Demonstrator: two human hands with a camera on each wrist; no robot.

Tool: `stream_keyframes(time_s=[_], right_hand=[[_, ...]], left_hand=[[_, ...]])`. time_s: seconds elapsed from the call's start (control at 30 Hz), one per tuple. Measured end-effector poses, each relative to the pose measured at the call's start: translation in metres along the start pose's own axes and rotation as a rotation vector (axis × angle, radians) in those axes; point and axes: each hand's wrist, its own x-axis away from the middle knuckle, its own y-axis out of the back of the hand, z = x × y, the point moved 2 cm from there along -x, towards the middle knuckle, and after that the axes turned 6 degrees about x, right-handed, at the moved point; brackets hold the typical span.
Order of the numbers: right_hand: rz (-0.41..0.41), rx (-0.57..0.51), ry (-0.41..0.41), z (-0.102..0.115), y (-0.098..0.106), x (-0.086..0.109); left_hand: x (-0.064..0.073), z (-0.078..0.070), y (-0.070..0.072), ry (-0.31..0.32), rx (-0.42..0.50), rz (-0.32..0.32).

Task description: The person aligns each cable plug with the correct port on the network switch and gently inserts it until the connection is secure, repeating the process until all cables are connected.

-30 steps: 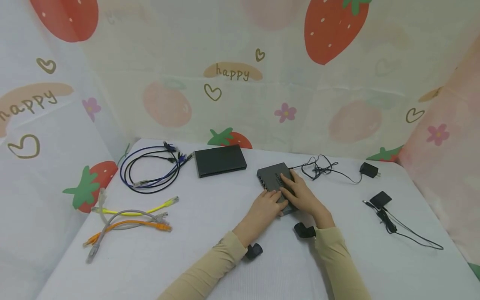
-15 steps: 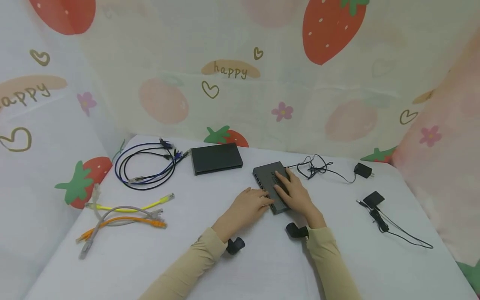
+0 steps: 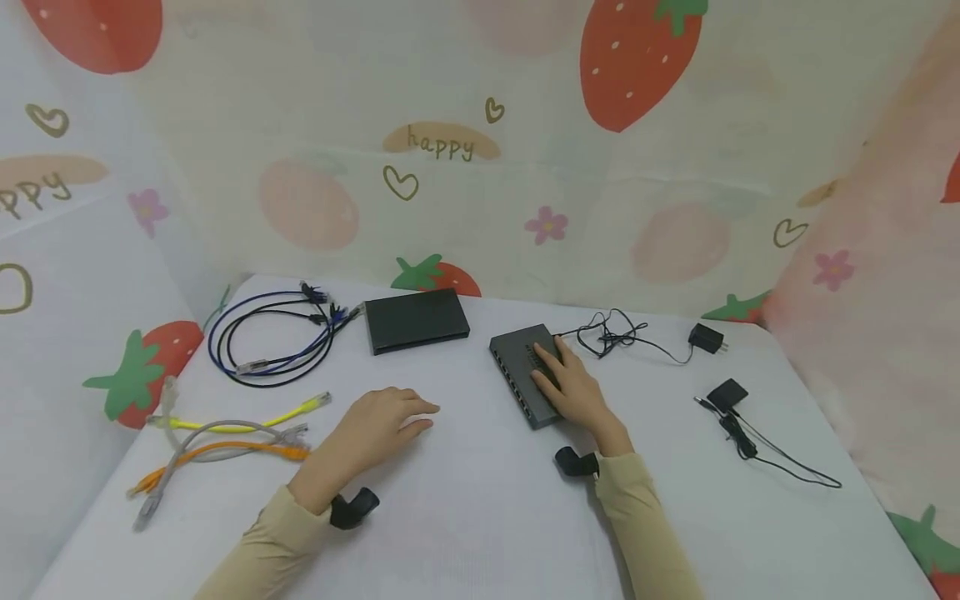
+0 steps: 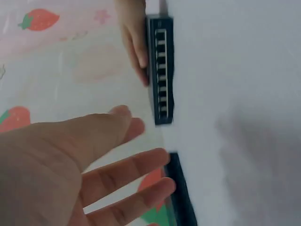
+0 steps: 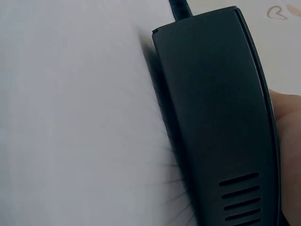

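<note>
A dark grey network switch (image 3: 513,354) lies on the table right of centre, its row of ports (image 4: 162,75) facing the left hand. My right hand (image 3: 576,393) rests on its top with fingers extended and spread. The switch's side (image 5: 211,103) with vent slots fills much of the right wrist view. My left hand (image 3: 378,429) is over the table to the left, holding nothing, its fingers loosely bent and thumb apart. Closest to it are the yellow cable (image 3: 281,417) and the orange cable (image 3: 262,444), both network cables.
A black flat box (image 3: 416,321) lies behind, beside coiled blue and black cables (image 3: 281,379). Grey network cables (image 3: 161,492) cross the orange one. The switch's cord runs to a plug adapter (image 3: 707,337); another black adapter (image 3: 727,394) with cord lies at right.
My left hand has left the switch and moved left toward the short coloured cables. My right hand stays on the switch. The head view has shifted slightly right.
</note>
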Motion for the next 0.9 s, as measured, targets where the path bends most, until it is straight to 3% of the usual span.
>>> stream_keyframes(time_s=[0.33,0.57,0.73,0.9], right_hand=[[-0.012,-0.001,0.000,-0.003,-0.002,-0.001],[-0.022,-0.001,0.000,-0.004,-0.003,-0.001],[-0.024,-0.008,0.001,-0.003,-0.003,-0.001],[-0.036,-0.008,-0.001,-0.003,-0.004,-0.001]], left_hand=[[0.050,0.054,0.031,0.182,-0.041,-0.002],[0.079,0.083,0.045,0.223,-0.060,0.043],[0.093,0.097,0.050,0.299,-0.063,0.090],[0.098,0.104,0.051,0.302,-0.077,0.082]])
